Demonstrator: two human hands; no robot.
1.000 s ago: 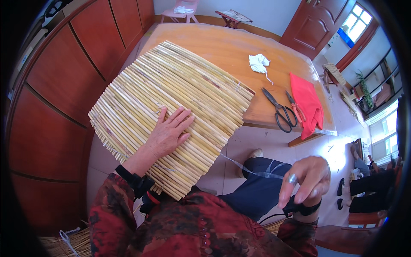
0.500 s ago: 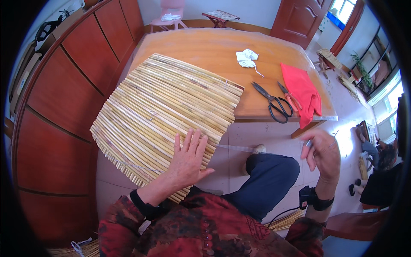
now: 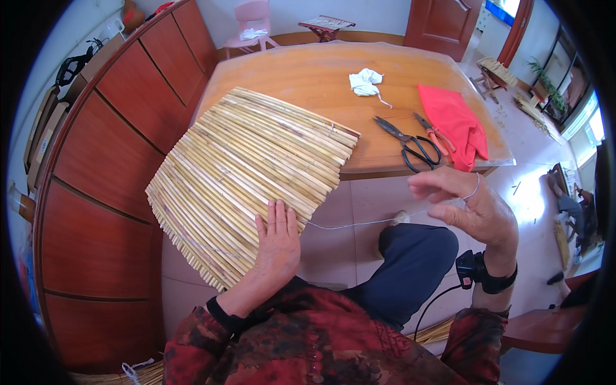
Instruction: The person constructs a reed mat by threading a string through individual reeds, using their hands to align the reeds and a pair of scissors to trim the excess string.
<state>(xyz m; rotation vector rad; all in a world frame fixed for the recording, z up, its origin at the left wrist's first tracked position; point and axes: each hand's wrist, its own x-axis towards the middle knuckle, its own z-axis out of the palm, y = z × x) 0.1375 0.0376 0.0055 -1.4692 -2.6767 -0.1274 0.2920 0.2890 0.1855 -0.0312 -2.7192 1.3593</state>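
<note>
A mat of pale reed stalks point(image 3: 250, 173) lies slanted before me, its far end over the wooden table and its near end by my lap. My left hand point(image 3: 278, 240) rests flat on its near right part, fingers stretched out. From the mat's right edge a thin whitish thread point(image 3: 350, 226) runs, sagging slightly, to my right hand point(image 3: 478, 202). That hand is raised off to the right, its fingers curved, with the thread looped round it. Whether a needle is there cannot be made out.
On the wooden table point(image 3: 301, 67) lie a crumpled white cloth point(image 3: 366, 83), black-handled scissors point(image 3: 410, 142), red-handled pliers point(image 3: 436, 135) and a red cloth point(image 3: 452, 119). Red-brown cabinets point(image 3: 96, 224) line the left side. Reed bundles point(image 3: 436, 333) lie low by my right side. Another person sits at the far right.
My right hand has turned over, fingers now pointing left, and the thread hangs in a clearer line from the mat. My left hand stays flat on the mat. The view has shifted slightly.
</note>
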